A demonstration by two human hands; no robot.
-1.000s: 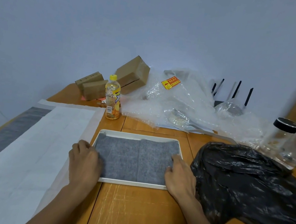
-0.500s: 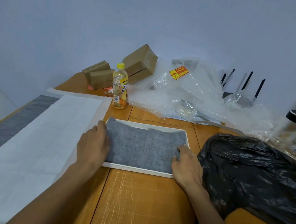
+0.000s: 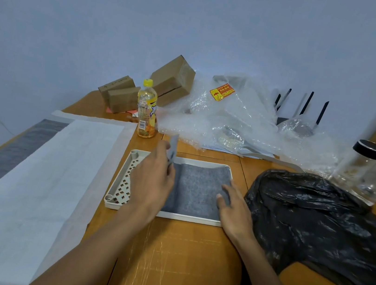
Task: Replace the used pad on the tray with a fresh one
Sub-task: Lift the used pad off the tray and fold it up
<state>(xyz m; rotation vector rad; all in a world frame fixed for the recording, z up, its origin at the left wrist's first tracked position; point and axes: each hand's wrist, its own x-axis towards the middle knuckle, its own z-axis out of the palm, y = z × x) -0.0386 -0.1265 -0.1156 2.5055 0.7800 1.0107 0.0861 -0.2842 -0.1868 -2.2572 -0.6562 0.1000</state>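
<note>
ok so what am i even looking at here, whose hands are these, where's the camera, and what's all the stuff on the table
There is no machine here: these are a person's two bare hands, filmed by one wide-angle camera worn on their head, looking forward and down. On the wooden table sits a white tray with a grey felt pad in it. The left hand pinches the pad's left edge and lifts it, baring the tray's perforated floor. The right hand rests with straight fingers on the pad's right side. To the left lies a white sheet; to the right a black plastic bag. Further back stand a yellow-capped bottle, cardboard boxes, bubble wrap and clear jars.
</note>
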